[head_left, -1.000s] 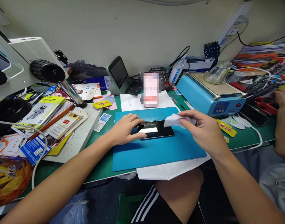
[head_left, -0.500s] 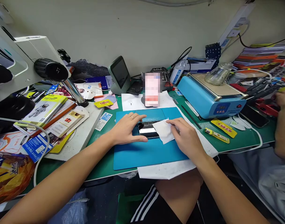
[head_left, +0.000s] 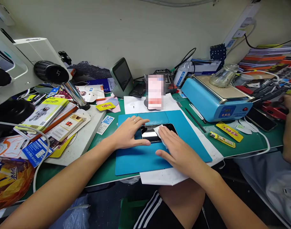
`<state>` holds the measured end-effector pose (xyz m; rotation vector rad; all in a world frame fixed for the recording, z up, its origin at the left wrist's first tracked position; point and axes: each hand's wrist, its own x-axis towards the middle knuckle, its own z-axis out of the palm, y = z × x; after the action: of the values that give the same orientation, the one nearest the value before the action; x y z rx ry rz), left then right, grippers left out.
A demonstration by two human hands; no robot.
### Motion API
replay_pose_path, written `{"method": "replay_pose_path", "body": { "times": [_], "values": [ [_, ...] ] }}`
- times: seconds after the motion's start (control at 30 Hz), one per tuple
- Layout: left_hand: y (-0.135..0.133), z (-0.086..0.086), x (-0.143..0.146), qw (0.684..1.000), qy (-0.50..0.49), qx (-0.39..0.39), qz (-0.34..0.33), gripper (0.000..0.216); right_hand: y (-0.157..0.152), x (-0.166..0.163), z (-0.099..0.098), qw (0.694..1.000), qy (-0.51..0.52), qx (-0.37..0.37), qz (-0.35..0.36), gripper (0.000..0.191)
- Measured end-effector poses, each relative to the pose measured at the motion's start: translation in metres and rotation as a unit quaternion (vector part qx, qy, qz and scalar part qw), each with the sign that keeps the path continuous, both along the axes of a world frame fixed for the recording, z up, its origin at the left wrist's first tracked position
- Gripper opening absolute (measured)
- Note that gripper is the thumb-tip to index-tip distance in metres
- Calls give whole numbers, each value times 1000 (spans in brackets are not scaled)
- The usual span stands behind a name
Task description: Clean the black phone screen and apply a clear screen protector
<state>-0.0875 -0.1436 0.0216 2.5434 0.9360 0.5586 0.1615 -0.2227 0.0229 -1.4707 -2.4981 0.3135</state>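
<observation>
A phone with a glossy, reflecting black face lies flat on the blue mat. Its left end sits between the thumb and fingers of my left hand, which hold it at the near and far edges. Over the phone's right part lies my right hand, fingers together and flattened on a white wipe, thumb held apart. Most of the wipe and the phone's right side are hidden under that hand. A clear thin sheet or film lies just behind the phone.
Behind the mat stands a phone with a blurred screen. At right are a blue heating plate with a glass jar, a black stick and a yellow cutter. Left are a microscope and boxes. Another person's arm shows far right.
My right hand has moved left and flattened onto the phone, pressing down the wipe that it pinched by a corner before. My left hand has stayed in place.
</observation>
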Motion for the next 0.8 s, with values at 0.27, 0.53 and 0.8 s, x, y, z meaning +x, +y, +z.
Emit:
{"method": "replay_pose_path", "body": {
  "times": [0.27,0.53,0.8],
  "values": [
    [0,-1,0,1000,5,4,-11,88,12,-28,0,999,-37,-29,11,88],
    [1,1,0,1000,13,-5,0,86,10,11,-10,996,-66,29,-59,86],
    [2,1,-2,1000,20,13,-5,93,-13,35,-12,996,-76,22,-48,86]
  ]
}}
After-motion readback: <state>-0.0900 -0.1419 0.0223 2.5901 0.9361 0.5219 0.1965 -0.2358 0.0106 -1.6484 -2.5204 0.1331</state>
